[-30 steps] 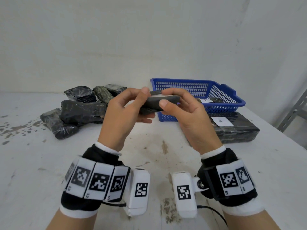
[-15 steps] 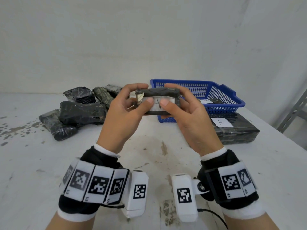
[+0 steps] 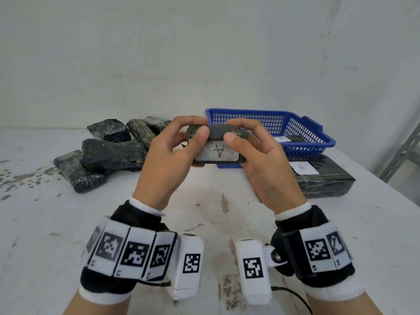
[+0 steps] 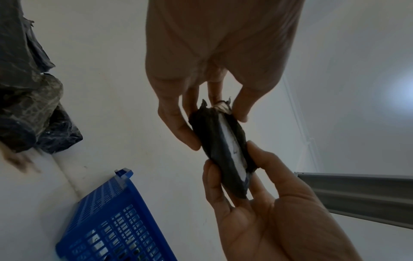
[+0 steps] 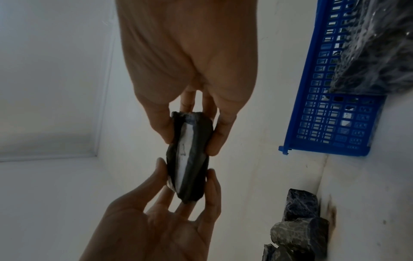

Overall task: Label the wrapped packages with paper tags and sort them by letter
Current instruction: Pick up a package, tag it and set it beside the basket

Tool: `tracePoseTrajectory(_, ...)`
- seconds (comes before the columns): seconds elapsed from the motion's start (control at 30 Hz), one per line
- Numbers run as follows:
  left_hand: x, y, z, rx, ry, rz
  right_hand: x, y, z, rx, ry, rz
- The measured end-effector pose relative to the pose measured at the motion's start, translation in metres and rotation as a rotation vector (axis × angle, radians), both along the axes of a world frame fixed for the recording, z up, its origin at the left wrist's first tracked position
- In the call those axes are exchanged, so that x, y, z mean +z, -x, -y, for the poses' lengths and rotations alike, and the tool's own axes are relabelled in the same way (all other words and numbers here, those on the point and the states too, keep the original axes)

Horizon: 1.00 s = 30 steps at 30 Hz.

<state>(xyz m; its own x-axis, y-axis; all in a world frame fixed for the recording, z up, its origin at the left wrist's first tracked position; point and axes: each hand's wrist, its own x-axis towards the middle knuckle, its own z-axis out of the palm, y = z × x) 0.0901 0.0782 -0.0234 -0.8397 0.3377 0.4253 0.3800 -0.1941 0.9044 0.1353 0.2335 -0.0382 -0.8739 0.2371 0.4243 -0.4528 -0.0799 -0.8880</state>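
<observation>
Package off table, between hands.

The paper tag on the small wrapped package reads "A", upside down. At three o'clock, another tag on the long dark package reads "A".

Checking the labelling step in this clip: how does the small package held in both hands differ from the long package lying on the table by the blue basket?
The held package is small and up in the air, gripped by the left hand and right hand; the long package is much bigger and rests on the table, untouched. The held one's tag reads upside down in the head view; the long one's tag reads upright. Both are dark-wrapped and tagged A.
</observation>
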Motion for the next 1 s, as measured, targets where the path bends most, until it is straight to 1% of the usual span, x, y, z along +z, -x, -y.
tracePoseTrajectory(0.17,-0.0034,0.0043,-0.0009,-0.007,-0.030,0.058,0.0001,0.0004,0.0001,0.006,-0.017,-0.013)
tracePoseTrajectory(0.47,-0.0030,0.0048,-0.0010,-0.017,-0.038,0.003,0.0011,0.0001,-0.0004,0.007,-0.036,-0.009)
tracePoseTrajectory(0.6,-0.0030,0.0038,-0.0023,-0.009,-0.036,-0.013,0.0002,-0.0001,-0.0012,-0.015,-0.085,0.010)
tracePoseTrajectory(0.7,-0.0040,0.0037,-0.0027,-0.002,-0.017,-0.039,0.0016,-0.0029,-0.0016,-0.041,-0.156,0.036)
tracePoseTrajectory(0.77,-0.0035,0.0028,-0.0033,-0.002,-0.022,-0.024,0.0025,-0.0046,-0.0007,-0.053,-0.182,0.030)
tracePoseTrajectory(0.83,-0.0029,0.0023,-0.0026,0.006,-0.037,0.009,0.0024,-0.0039,0.0005,-0.051,-0.168,0.018)
tracePoseTrajectory(1.0,-0.0016,0.0024,-0.0001,-0.012,-0.021,0.039,-0.0004,0.0016,0.0001,-0.037,-0.035,0.008)
